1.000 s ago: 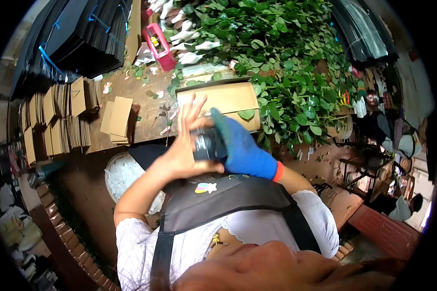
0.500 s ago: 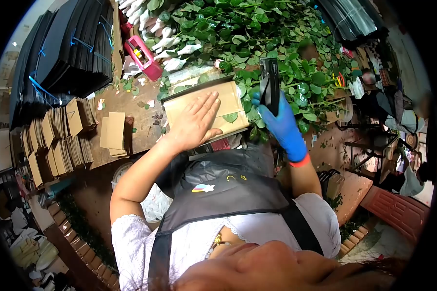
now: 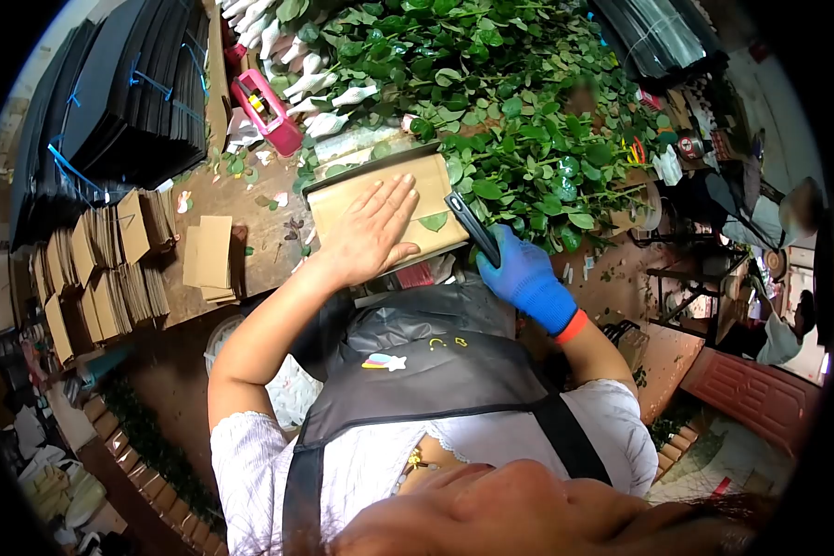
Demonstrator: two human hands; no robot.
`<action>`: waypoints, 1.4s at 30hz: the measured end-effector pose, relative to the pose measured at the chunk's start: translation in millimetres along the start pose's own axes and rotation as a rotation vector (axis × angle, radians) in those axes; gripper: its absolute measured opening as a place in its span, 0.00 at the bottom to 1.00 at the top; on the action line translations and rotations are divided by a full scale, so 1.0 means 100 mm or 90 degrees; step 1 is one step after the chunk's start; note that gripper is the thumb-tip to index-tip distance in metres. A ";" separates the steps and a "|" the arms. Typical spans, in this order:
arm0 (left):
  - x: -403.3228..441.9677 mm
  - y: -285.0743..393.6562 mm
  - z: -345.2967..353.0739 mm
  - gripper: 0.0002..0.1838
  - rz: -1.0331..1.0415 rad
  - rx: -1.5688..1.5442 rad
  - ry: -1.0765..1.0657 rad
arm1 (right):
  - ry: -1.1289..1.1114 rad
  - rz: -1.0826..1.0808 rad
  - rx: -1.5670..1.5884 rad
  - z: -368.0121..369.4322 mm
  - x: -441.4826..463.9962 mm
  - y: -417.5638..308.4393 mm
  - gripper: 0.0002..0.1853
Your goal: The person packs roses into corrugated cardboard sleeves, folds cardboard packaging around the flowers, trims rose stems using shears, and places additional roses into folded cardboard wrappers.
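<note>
My left hand (image 3: 372, 227), bare, lies flat with fingers stretched out on a piece of tan cardboard (image 3: 435, 178). A dark strip (image 3: 366, 170) runs along the cardboard's far edge, and a green leaf (image 3: 433, 222) rests on its right part. My right hand (image 3: 519, 273), in a blue glove with a red cuff, grips a black stapler (image 3: 473, 229). The stapler points up and left, its front end at the cardboard's right edge. Whether its jaws are around that edge, I cannot tell.
Leafy green stems (image 3: 528, 139) cover the far right of the table. White-wrapped flower heads (image 3: 310, 83) and a pink tape dispenser (image 3: 267, 113) are at the far left. Folded cardboard (image 3: 215, 255) and stacked black sheets (image 3: 139, 102) stand left. A person (image 3: 764, 218) is at right.
My right hand has lowered the stapler from an upright hold above the leaves to the cardboard's right edge. My left hand has stayed flat on the cardboard.
</note>
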State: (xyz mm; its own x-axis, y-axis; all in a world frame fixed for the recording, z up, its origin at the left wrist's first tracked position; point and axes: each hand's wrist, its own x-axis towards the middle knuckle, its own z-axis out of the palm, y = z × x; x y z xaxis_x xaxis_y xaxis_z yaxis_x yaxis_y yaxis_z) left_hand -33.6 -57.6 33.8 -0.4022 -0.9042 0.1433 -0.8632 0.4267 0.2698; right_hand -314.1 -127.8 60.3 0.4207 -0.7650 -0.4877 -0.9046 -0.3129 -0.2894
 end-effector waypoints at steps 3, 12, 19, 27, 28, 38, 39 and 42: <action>-0.02 0.00 -0.03 0.40 -0.019 -0.102 0.005 | -0.048 -0.001 -0.009 -0.18 0.00 -0.01 0.31; -0.23 0.71 -0.23 0.51 -0.305 -1.021 0.297 | -0.093 -0.368 0.546 -0.41 -0.22 -0.78 0.38; -0.72 -0.17 -0.31 0.45 -0.540 -0.164 0.452 | 0.055 -0.204 0.773 0.15 0.58 -0.69 0.31; -0.95 -1.15 0.76 0.36 -0.478 -0.004 0.237 | -0.058 -0.280 0.726 -0.04 0.21 -0.73 0.19; -0.82 -1.26 0.68 0.33 -0.504 -0.047 0.315 | -0.116 -0.261 0.737 -0.07 0.19 -0.76 0.19; -0.06 -2.87 0.47 0.22 -0.710 -0.297 0.523 | -0.243 -0.245 0.704 0.00 0.23 -0.86 0.21; -0.07 -2.84 0.40 0.22 -0.669 -0.219 0.549 | -0.255 -0.262 0.708 0.02 0.23 -0.86 0.21; -0.29 -2.58 0.54 0.17 -0.718 -0.451 0.448 | -0.228 -0.301 0.764 0.06 0.23 -0.86 0.21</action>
State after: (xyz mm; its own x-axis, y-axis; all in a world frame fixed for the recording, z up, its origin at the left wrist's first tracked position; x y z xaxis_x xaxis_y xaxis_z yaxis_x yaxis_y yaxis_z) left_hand 184.0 -142.7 -91.0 0.7549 -0.6500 -0.0875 -0.2074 -0.3631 0.9084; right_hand -226.4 -115.2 69.5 0.8366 -0.4740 -0.2747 -0.1263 0.3211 -0.9386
